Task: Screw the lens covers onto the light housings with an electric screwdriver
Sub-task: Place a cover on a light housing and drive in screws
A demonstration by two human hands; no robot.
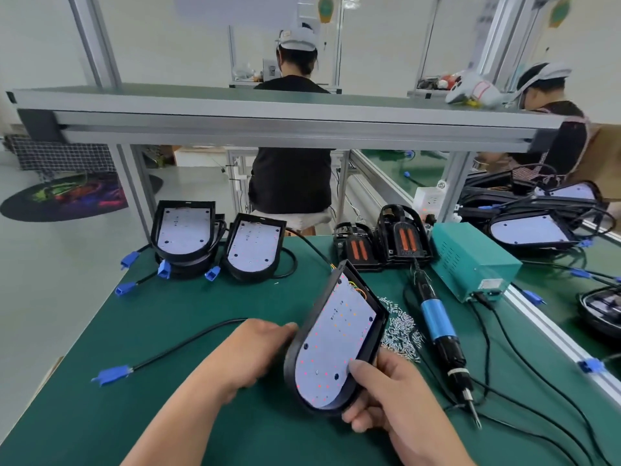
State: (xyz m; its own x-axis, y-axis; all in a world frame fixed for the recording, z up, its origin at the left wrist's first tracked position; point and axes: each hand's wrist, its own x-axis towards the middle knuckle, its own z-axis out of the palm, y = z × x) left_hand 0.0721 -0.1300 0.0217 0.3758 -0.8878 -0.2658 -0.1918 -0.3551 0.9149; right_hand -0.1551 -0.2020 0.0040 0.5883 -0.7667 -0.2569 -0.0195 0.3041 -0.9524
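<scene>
Head view: a light housing (336,344) is held tilted above the green worktop (168,314), near centre. The left hand (255,354) grips its left rim and the right hand (386,395) curls round its near end. The electric screwdriver (437,324) lies to the right, beside loose screws (401,327).

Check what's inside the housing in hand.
Inside the housing, held by the left hand and right hand, sits a white LED board, with orange and yellow wires at its far end. The board hides whatever is beneath it; the right thumb covers part of its near edge.
</scene>
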